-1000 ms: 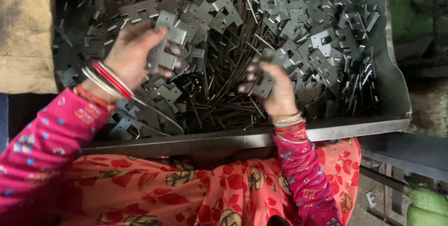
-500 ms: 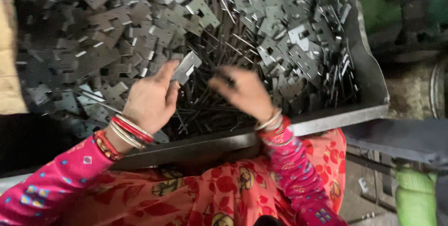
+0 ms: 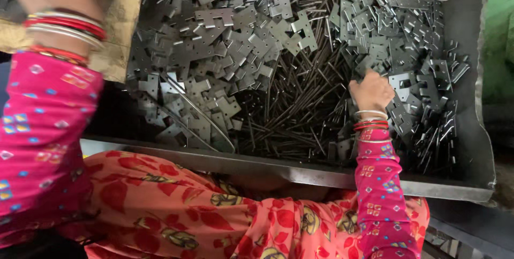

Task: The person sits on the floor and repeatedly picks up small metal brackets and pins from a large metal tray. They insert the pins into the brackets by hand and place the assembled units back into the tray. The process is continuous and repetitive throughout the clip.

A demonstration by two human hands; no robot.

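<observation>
Metal tray (image 3: 471, 146) heaped with flat hinge plates (image 3: 251, 50) and thin rods (image 3: 300, 114), right hand (image 3: 371, 90) curled into plates, left hand's grip hidden.

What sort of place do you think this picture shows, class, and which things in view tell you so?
Probably a small metalwork or hardware workshop: a large grey sheet-metal tray holds heaps of flat grey stamped hinge-like plates and thin dark metal rods, which the right hand sorts through.

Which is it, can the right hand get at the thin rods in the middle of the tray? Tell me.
Probably yes: the right hand rests on the flat plates just beside the rods, which lie uncovered in the open tray.
</observation>
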